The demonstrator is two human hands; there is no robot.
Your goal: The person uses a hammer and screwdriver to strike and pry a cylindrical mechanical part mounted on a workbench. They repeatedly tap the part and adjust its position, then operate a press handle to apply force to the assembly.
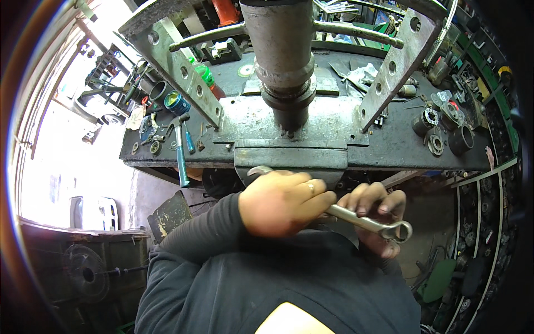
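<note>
The workbench [384, 145] spans the work area, its front edge facing the person; on it stands a press frame [183, 72] with a heavy steel cylinder [278, 33] at its centre. A claw-less hammer [181, 150] lies at the left, its handle overhanging that edge; a passing left sleeve [203, 225] could knock it off. The combination wrench [356, 217] is held between bench and torso, slanting down to the right. The left hand [283, 203] is wrapped around its shank; the right hand [378, 203] curls at the ring end, but whether it clamps cannot be told. If the left grip loosened, the wrench could slip or drop. Swing toward the bench is limited by the steel block [289, 156] at its edge; more room lies rightward, before the parts shelving [473, 234].
</note>
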